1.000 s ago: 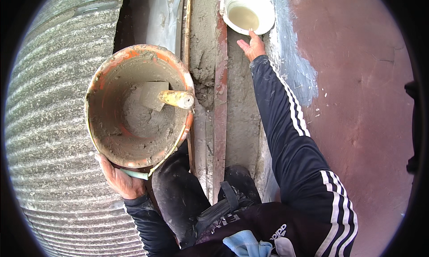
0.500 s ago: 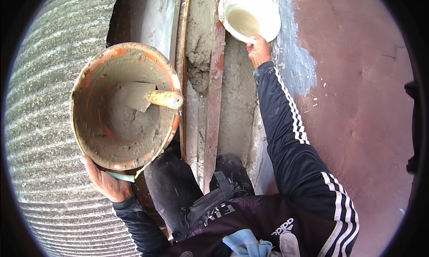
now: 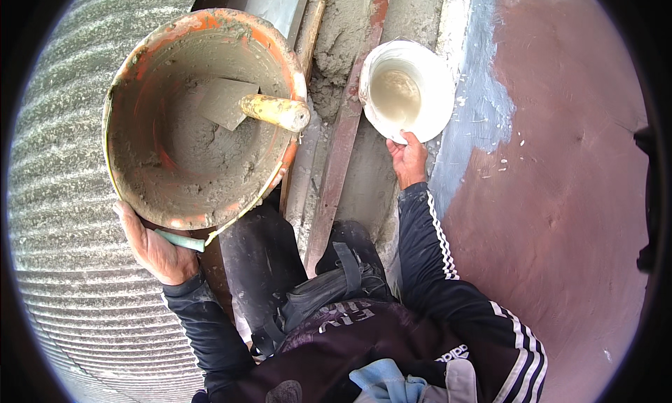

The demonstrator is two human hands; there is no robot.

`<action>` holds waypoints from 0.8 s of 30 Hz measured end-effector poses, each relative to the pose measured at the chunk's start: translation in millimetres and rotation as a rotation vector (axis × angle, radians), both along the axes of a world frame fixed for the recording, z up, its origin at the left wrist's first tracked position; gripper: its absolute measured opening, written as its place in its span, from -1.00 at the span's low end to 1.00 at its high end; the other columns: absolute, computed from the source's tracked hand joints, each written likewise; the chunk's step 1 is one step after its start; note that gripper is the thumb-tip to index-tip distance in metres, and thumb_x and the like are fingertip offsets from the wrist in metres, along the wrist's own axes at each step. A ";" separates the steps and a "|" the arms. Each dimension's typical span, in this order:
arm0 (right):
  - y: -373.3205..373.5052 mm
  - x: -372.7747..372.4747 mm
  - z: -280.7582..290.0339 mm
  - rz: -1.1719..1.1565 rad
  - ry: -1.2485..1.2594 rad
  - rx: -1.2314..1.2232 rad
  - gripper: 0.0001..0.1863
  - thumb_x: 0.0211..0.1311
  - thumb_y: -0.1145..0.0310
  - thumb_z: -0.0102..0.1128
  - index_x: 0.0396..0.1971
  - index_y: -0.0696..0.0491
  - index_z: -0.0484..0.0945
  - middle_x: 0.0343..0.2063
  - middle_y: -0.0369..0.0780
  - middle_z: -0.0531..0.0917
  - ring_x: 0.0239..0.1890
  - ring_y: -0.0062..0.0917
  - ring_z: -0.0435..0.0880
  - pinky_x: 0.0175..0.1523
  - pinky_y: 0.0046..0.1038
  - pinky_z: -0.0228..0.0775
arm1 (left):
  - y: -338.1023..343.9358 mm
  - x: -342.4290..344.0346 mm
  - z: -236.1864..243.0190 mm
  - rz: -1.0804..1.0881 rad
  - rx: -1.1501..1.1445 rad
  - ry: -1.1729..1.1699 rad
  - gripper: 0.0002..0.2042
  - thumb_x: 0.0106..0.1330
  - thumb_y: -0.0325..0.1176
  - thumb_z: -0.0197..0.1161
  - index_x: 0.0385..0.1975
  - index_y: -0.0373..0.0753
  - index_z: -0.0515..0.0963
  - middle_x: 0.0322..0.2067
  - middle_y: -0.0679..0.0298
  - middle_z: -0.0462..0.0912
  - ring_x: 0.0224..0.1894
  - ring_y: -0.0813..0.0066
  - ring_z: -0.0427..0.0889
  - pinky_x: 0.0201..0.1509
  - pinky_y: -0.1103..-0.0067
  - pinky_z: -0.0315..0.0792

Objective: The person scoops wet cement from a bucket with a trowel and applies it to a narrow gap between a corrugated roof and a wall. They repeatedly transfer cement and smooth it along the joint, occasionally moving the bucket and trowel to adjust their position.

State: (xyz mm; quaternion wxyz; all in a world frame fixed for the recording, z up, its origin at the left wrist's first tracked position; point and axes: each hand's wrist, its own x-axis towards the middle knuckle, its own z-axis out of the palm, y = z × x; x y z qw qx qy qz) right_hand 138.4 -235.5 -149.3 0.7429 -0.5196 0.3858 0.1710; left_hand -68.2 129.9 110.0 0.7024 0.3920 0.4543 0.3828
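A large orange bucket (image 3: 287, 46), its inside coated in grey mortar (image 3: 189, 147), leans toward me on the left. In it lies a trowel with a flat metal blade (image 3: 225, 102) and a worn yellow handle (image 3: 274, 112) that reaches over the right rim. My left hand (image 3: 159, 252) supports the bucket at its near-left side, beside the green grip (image 3: 180, 240) of its wire handle; some fingers are hidden beneath. With thumb and fingers, my right hand (image 3: 409, 163) grips the near rim of a white bucket (image 3: 439, 91) holding cloudy water (image 3: 395, 95).
Corrugated roofing (image 3: 63, 193) spreads along the left. A reddish metal bar (image 3: 339, 165) and a wooden strip (image 3: 315, 25) run away from me beside rough mortar (image 3: 339, 39). On the right is a reddish-brown surface (image 3: 567, 179) with a grey-painted edge (image 3: 483, 88).
My right hand has drawn the white bucket nearer to me. The orange bucket appears larger and farther up the view, with my left hand still at its side and the trowel inside.
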 end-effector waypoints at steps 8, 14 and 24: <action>-10.9 58.8 80.7 1.079 0.127 -0.656 -0.67 0.40 0.17 0.28 -0.22 0.19 0.63 -0.55 -0.13 0.72 -0.60 -0.55 0.71 -0.58 -0.53 0.44 | 2.9 -4.5 -4.1 0.063 0.026 0.072 -0.53 0.64 -0.09 0.07 0.34 -0.30 0.42 0.30 0.20 0.50 0.26 0.36 0.49 0.39 0.38 0.36; 19.4 131.5 -83.5 1.102 -0.172 -1.071 -0.60 0.40 0.11 0.22 -0.17 0.21 0.64 -0.19 0.07 0.76 -0.05 -0.09 0.75 0.07 -0.25 0.56 | 4.6 -9.2 -4.8 0.064 -0.012 0.050 -0.54 0.63 -0.10 0.08 0.33 -0.30 0.45 0.30 0.18 0.52 0.28 0.34 0.51 0.39 0.38 0.39; 22.2 139.2 -21.5 0.859 0.140 0.436 -0.78 0.52 0.28 0.13 -0.38 0.04 0.51 -0.54 -0.31 0.50 -0.68 -0.76 0.29 -0.70 -0.71 0.06 | 5.3 -20.9 -9.1 0.075 -0.001 0.053 -0.53 0.62 -0.12 0.12 0.31 -0.35 0.45 0.27 0.12 0.55 0.25 0.30 0.53 0.40 0.35 0.36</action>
